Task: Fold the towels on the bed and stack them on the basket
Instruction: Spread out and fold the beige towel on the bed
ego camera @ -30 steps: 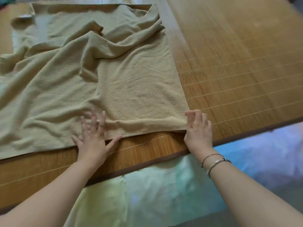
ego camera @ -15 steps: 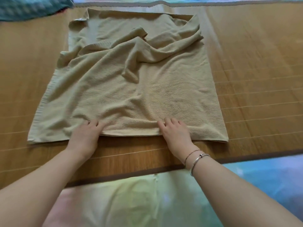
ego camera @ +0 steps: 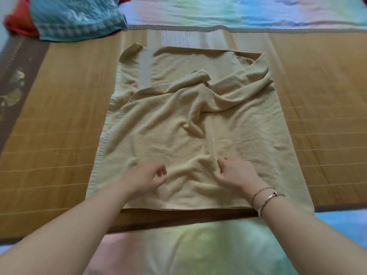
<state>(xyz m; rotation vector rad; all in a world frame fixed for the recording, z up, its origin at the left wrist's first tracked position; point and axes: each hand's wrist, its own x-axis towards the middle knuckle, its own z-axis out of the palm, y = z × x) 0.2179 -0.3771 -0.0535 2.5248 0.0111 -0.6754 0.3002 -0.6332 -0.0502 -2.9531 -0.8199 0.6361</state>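
A beige towel lies spread on the bamboo mat, its far half rumpled with a corner folded over onto it. Both of my hands are over its near part, close together. My left hand has its fingers curled toward the palm, and I see no cloth inside them. My right hand, with bracelets at the wrist, is curled at the end of a raised crease and seems to pinch it. No basket is in view.
A teal patterned towel over something red lies at the far left corner. A pastel rainbow sheet borders the mat at the far side and also along the near edge. A dark patterned strip runs down the left.
My hands left the towel's near edge and moved forward onto the cloth, closer together, with fingers now curled. The view shifted so the towel sits centred.
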